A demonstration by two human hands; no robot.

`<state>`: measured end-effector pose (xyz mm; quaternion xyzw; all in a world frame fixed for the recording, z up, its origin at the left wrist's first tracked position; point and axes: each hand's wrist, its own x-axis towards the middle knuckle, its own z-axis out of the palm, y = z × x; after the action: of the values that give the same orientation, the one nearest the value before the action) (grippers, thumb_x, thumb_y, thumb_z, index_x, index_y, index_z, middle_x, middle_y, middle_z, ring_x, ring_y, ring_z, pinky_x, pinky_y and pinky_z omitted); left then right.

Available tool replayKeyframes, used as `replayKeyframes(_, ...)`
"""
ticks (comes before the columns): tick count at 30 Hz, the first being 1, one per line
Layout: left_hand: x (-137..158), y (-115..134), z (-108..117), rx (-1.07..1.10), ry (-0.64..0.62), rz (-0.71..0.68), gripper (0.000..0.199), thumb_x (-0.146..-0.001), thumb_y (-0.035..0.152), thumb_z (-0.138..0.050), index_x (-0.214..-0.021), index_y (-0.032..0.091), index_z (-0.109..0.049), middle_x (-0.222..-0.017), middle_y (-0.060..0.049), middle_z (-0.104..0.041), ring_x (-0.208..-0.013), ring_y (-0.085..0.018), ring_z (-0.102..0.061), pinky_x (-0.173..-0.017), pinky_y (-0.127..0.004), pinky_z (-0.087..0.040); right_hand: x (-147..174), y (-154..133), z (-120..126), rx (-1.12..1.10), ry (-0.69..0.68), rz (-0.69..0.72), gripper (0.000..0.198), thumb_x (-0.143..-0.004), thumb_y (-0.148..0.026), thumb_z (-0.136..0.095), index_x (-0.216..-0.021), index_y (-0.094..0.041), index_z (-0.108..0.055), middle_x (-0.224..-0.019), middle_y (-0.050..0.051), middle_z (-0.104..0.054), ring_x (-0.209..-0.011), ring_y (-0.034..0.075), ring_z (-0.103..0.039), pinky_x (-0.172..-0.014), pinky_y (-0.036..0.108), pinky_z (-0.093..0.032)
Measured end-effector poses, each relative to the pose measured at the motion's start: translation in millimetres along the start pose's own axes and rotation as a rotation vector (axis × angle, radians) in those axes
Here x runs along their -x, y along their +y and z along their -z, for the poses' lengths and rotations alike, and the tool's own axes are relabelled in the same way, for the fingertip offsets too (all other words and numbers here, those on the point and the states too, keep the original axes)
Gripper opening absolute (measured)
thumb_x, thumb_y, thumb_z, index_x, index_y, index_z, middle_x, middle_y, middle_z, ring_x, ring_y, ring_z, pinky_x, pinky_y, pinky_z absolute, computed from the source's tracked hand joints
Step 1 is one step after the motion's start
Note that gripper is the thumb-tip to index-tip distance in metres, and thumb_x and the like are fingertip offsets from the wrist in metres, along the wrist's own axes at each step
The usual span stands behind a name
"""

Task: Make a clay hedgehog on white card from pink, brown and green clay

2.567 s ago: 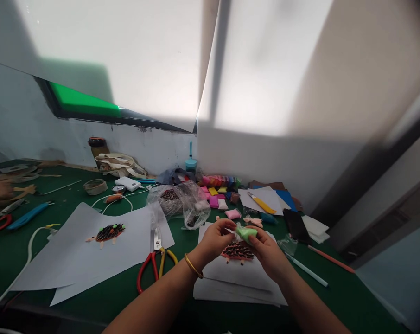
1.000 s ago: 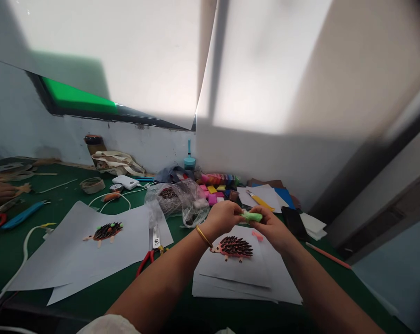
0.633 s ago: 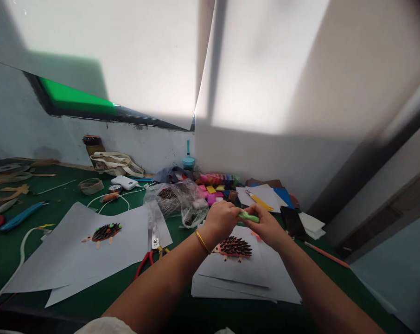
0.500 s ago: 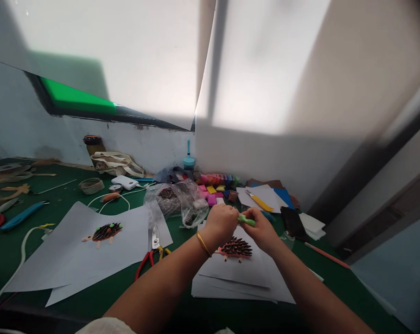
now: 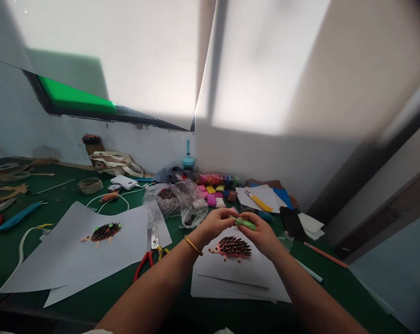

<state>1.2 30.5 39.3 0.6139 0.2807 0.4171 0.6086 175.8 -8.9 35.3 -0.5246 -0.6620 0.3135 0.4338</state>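
Note:
My left hand (image 5: 217, 222) and my right hand (image 5: 262, 235) meet over the white paper, both closed on a small lump of light green modelling clay (image 5: 247, 224). The left fingers pinch its left end, while the right thumb and fingers wrap its right part. Whether the clay is in a wrapper I cannot tell. Below them, on the stacked sheets (image 5: 238, 280), lies a hedgehog figure (image 5: 235, 248) with a pink body and dark spines. A second hedgehog (image 5: 105, 232), with green and orange dots on its back, rests on paper at the left.
Red-handled pliers (image 5: 145, 264) and scissors (image 5: 155, 239) lie left of my left forearm. Behind are a clear plastic bag (image 5: 175, 199), coloured clay packets (image 5: 212, 197) and a yellow cutter knife (image 5: 260, 202). A black phone-like object (image 5: 293, 223) and a pink stick (image 5: 326, 255) lie right.
My left hand has turned from a fist and lowered slightly, its fingers now at the clay's end. More of the pink hedgehog shows, including its head. The right hand stays around the clay.

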Motion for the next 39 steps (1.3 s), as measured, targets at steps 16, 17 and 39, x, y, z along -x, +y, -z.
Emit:
replayKeyframes(16,15.1,-5.8,21.8,0.641,0.169,0.167,0.025,-0.076,0.022,-0.068,-0.1,0.018,-0.06,-0.088,-0.005,-0.063,-0.065,-0.006,-0.056,-0.06,-0.018,-0.046,-19.5,99.2,63.8,0.503,0.176,-0.161,0.034,-0.076,-0.042,-0.053,-0.104,-0.026,-0.064,-0.099,0.009,-0.067,-0.084,0.026,-0.06,-0.066,0.033,-0.041)
replayKeyframes(17,17.3,-10.3,23.6,0.642,0.186,0.194,0.026,-0.077,0.02,-0.066,-0.103,0.018,-0.06,-0.094,-0.007,-0.064,-0.065,-0.006,-0.057,-0.06,-0.018,-0.046,-17.8,105.9,65.5,0.59,0.128,-0.176,0.033,-0.077,-0.041,-0.052,-0.104,-0.025,-0.064,-0.098,0.009,-0.068,-0.084,0.027,-0.06,-0.065,0.033,-0.04)
replayKeyframes(39,16.9,-27.0,0.9,-0.415,0.118,0.062,0.033,-0.075,0.048,-0.059,-0.08,0.016,-0.061,-0.073,-0.001,-0.058,-0.064,-0.012,-0.051,-0.058,-0.023,-0.035,12.1,17.8,13.8,0.349,0.058,0.124,0.024,-0.085,-0.038,-0.049,-0.101,-0.029,-0.064,-0.103,0.004,-0.066,-0.093,0.025,-0.058,-0.074,0.034,-0.043)
